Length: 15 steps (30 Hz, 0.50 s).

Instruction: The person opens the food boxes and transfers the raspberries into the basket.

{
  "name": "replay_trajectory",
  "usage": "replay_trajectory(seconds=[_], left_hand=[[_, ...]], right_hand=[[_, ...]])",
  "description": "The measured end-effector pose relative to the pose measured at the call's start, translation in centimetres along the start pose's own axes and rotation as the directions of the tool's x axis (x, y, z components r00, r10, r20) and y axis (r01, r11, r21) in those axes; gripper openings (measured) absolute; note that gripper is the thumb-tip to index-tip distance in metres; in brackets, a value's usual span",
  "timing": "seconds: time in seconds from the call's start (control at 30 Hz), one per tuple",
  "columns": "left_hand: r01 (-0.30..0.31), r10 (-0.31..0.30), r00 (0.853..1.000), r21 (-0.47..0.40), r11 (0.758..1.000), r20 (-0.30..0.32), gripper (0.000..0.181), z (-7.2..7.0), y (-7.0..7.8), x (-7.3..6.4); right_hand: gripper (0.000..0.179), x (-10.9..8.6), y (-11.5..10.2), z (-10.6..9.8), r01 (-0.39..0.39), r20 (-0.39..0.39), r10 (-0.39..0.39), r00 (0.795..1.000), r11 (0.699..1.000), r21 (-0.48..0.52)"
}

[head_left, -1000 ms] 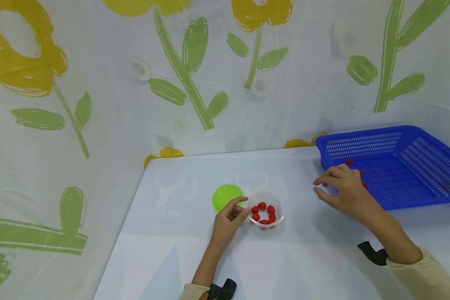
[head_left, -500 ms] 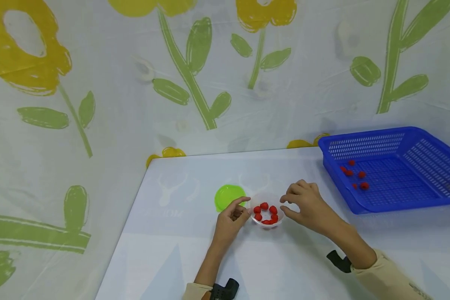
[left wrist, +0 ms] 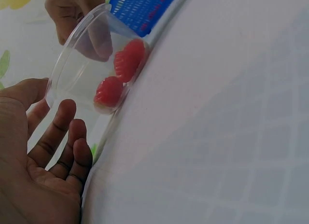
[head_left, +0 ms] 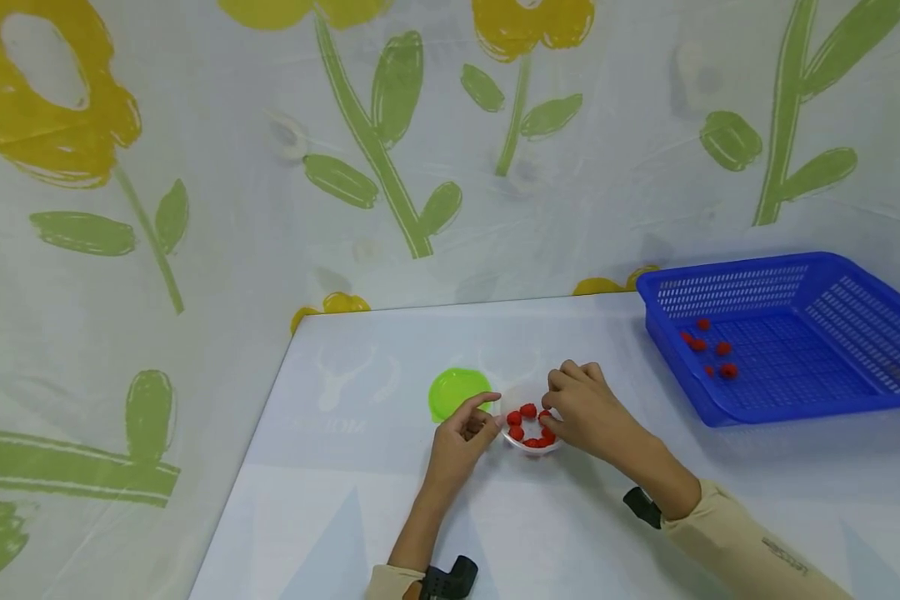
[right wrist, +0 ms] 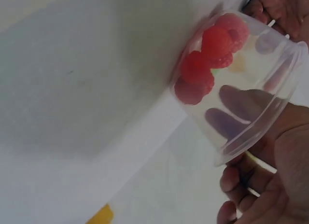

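A clear plastic cup (head_left: 531,449) stands on the table with several red raspberries (head_left: 528,411) in its bottom. My left hand (head_left: 457,442) holds the cup at its left rim with thumb and index finger, the other fingers loosely bent below, as the left wrist view shows. From the right, my right hand (head_left: 588,412) reaches into the cup. In the right wrist view its thumb and a finger (right wrist: 244,105) show through the cup wall, parted, with nothing between them, close to the raspberries (right wrist: 193,67).
A blue mesh basket (head_left: 817,367) with several raspberries (head_left: 723,348) at its left side stands at the back right. Just behind my left hand lies a bright green lid (head_left: 457,392). A curtain with printed flowers (head_left: 397,167) hangs along the table's back edge.
My right hand has moved left from beside the basket to the cup, its fingertips dipping inside. The left hand has stayed at the cup's rim.
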<state>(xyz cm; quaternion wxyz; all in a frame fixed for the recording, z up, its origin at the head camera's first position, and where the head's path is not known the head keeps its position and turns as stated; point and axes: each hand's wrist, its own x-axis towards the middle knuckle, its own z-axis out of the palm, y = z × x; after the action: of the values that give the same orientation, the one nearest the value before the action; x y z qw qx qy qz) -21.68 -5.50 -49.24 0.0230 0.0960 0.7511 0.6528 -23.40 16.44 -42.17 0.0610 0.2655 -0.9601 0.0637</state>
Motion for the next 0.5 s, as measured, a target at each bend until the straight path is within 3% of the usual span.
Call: replay_trajectory(seconds=[0.27, 0.5], left_hand=[[-0.008, 0.008, 1.000, 0.004, 1.000, 0.005, 0.034, 0.1, 0.0, 0.1], [-0.005, 0.005, 1.000, -0.002, 1.000, 0.004, 0.034, 0.0, 0.0, 0.0]], right_hand=[[0.025, 0.6, -1.2, -0.2, 0.001, 0.020, 0.003, 1.000, 0.981, -0.195], [0.022, 0.7, -2.3, 0.1, -0.001, 0.027, 0.009, 1.000, 0.960, -0.280]])
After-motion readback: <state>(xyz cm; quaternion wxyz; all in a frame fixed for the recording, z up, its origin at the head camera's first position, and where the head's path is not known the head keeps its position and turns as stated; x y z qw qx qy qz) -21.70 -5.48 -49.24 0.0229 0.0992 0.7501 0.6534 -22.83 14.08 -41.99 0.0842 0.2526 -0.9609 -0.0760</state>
